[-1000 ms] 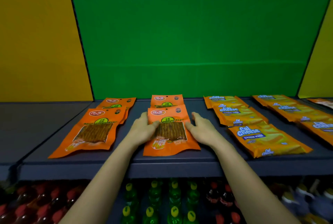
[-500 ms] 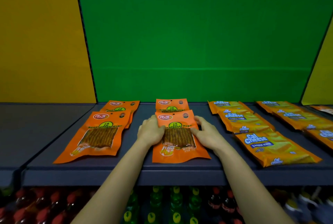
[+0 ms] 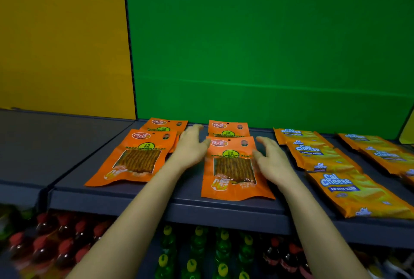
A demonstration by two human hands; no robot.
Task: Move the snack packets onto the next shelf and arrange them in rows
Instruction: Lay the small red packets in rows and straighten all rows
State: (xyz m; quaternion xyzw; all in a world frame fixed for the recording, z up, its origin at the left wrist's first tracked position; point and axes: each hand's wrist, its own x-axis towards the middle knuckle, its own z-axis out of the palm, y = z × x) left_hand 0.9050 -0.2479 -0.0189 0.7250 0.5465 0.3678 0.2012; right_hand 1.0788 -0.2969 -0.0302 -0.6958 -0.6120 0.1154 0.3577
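Four orange snack packets [image 3: 235, 169] lie flat on the dark grey shelf [image 3: 112, 195], in two columns of two. In each column the front packet overlaps the lower edge of the one behind it. The left column sits askew, its front packet [image 3: 136, 157] angled toward the shelf's left corner. The middle column lies straighter.

The person's two bare hands reach in on either side of the front middle packet. The left hand [image 3: 190, 146] is over the gap between the two columns, its fingers [image 3: 195, 129] stretched forward and holding nothing, the thumb by the packet's upper left corner. The right hand [image 3: 271, 160] is at the packet's right edge, fingers [image 3: 264, 142] spread and loosely extended, also holding nothing. Blur hides whether either hand touches the packet.

To the right, three yellow Cal Cheese wafer packets [image 3: 358, 193] lie in one overlapping column from back to front. A second such column [image 3: 387, 155] further right shows at least three packets before the frame cuts it off.

A second grey shelf section [image 3: 56, 139] adjoins on the left, backed by a yellow panel [image 3: 62, 38]. A green panel [image 3: 268, 43] stands behind the packets.

On the level below stand red-capped bottles [image 3: 44, 245] at the left, too blurred to count, four columns of green bottles with yellow caps [image 3: 198, 231] in the middle, and dark red-capped bottles [image 3: 289, 251] to the right.
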